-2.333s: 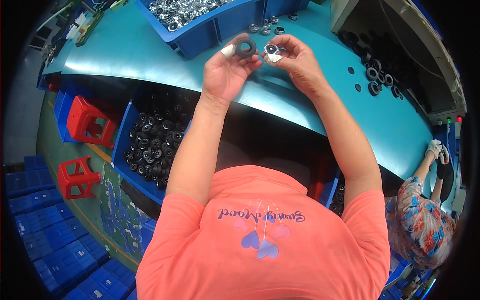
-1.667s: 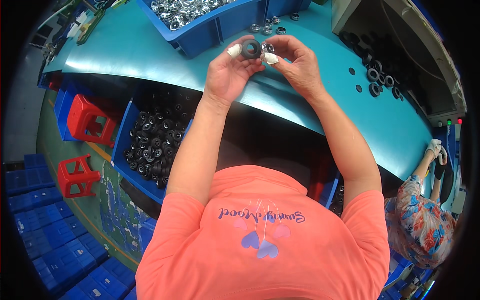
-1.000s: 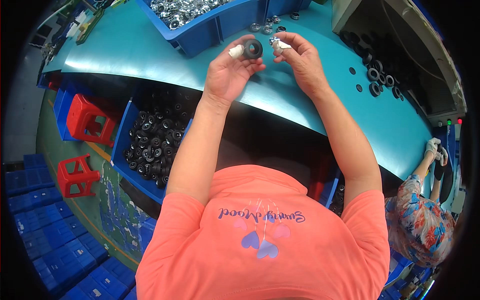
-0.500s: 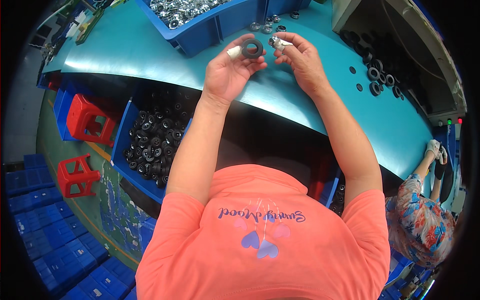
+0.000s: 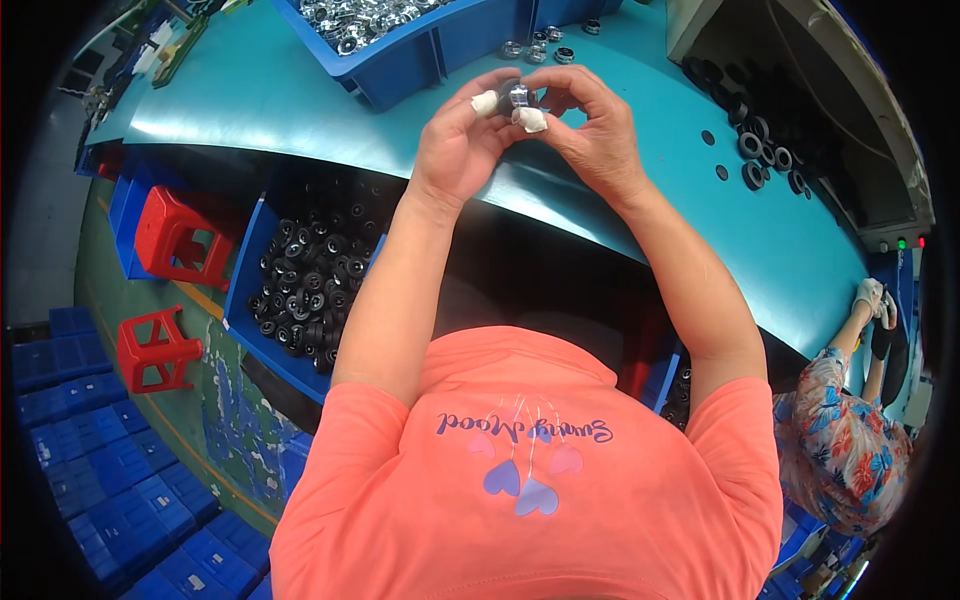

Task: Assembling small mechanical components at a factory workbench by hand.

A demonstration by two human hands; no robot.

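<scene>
Over the table's near edge my two hands meet. My left hand point(image 5: 462, 140) is closed on a black rubber ring point(image 5: 506, 100), its thumb wrapped in white tape. Between the thumb and fingers of my right hand point(image 5: 592, 125) is a shiny metal hub point(image 5: 520, 96), pressed against the ring. The right thumb has white tape too. My fingers partly cover both parts, so how far the hub sits in the ring is hidden. Several loose metal hubs point(image 5: 538, 52) lie on the teal table beyond my hands.
A blue bin point(image 5: 400, 75) of metal hubs stands at the far left. Black rings point(image 5: 750, 145) are heaped at the right. Below the table, a blue crate point(image 5: 240, 300) holds assembled black wheels point(image 5: 310, 285). Red stools point(image 5: 158, 350) stand left. A co-worker point(image 5: 845, 430) sits at the right.
My right hand has moved left and brought the metal hub against the black ring. The ring, facing up before, is now turned and partly covered by my fingers.
</scene>
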